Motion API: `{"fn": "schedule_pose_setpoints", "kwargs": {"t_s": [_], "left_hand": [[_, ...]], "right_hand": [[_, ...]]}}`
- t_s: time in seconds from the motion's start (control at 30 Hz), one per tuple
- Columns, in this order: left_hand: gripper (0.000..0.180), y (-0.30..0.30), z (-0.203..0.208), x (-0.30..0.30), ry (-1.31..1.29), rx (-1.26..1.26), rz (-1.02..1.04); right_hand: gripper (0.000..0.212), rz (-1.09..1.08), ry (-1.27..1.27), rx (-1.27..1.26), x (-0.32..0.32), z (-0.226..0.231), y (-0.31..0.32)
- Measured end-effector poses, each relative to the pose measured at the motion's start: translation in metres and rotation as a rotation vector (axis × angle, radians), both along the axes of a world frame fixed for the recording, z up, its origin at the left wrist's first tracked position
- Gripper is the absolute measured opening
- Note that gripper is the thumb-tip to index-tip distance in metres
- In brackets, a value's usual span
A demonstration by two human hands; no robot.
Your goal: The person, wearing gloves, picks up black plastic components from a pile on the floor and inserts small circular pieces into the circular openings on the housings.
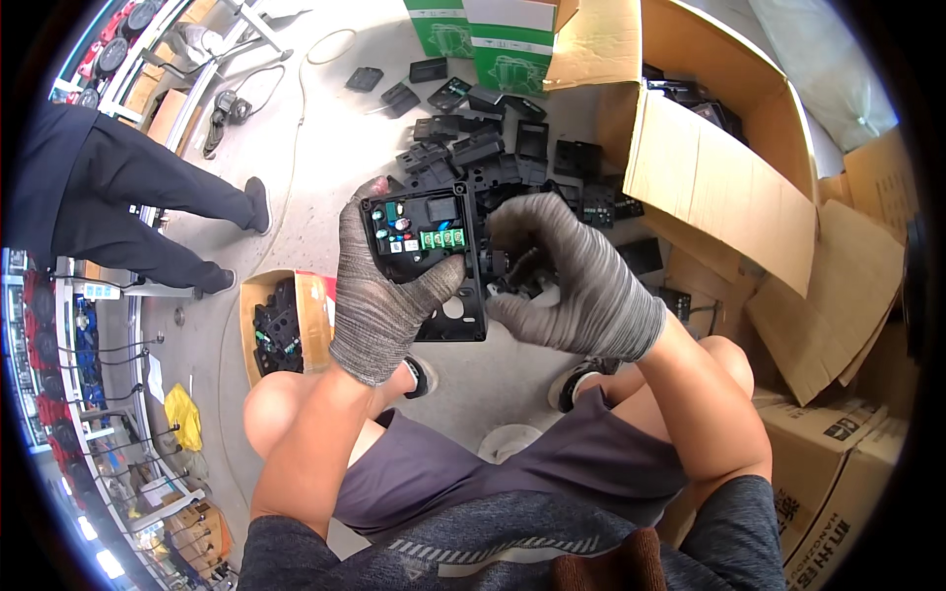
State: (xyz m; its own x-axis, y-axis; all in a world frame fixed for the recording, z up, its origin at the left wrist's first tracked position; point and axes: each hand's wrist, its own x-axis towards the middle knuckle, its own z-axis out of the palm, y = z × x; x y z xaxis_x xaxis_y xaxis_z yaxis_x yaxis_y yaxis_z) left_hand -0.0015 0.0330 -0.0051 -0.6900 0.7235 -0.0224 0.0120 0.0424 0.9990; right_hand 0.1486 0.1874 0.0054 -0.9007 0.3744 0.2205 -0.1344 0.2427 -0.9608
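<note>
My left hand (pixel 379 295), in a grey knitted glove, is closed around a black plastic housing (pixel 451 320). Inside the housing a circuit board shows a green screw terminal block (pixel 442 238) and several small components. The thumb lies across the housing's front face. Just off the housing's right side is my right hand (pixel 591 281), gloved the same way. Its thumb and forefinger curve toward the housing with a gap between them, and nothing held is plain to see. Beyond both hands, black plastic housings (pixel 478 148) lie heaped on the floor.
At the right stands an open cardboard box (pixel 724 187) with black parts inside. A smaller carton (pixel 315 320) of black parts is at the left. Green-and-white boxes (pixel 510 49) stand at the back. Another person's legs (pixel 148 177) are near the left shelving, and a cable (pixel 296 148) crosses the floor.
</note>
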Motion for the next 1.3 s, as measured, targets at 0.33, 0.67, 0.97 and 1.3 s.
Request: {"fn": "schedule_pose_setpoints", "kwargs": {"t_s": [0.33, 0.67, 0.97, 1.3], "left_hand": [[0.097, -0.001, 0.004, 0.006, -0.045, -0.019, -0.033], [0.099, 0.002, 0.003, 0.008, -0.054, 0.032, -0.047], [0.103, -0.001, 0.001, 0.004, -0.1, 0.085, -0.068], [0.103, -0.002, -0.002, 0.004, 0.046, 0.032, -0.102]], "right_hand": [[0.022, 0.151, -0.301, -0.03, 0.001, -0.003, 0.01], [0.027, 0.06, -0.203, 0.196, -0.002, -0.005, 0.006], [0.035, -0.038, 0.116, 0.241, 0.001, -0.013, 0.0], [0.026, 0.176, -0.533, -0.468, 0.003, -0.001, 0.004]]}}
